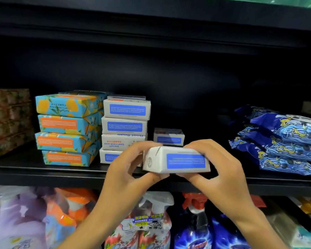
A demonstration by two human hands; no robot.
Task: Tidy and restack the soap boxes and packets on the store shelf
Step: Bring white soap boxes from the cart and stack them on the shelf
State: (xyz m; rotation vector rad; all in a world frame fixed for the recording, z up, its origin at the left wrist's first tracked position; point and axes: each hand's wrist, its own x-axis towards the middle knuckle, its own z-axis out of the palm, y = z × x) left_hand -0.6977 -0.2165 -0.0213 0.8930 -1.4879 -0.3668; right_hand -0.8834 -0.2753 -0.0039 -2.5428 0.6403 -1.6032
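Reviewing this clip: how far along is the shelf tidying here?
Roughly done: the blue-and-orange soaps and the white box stack each stand four high, slightly staggered. In hand: the left hand and right hand grip the held box in front of the shelf. Left: placing it, perhaps by the single white box behind, and squaring the dark blue packets, which lie in a loose slanting pile.
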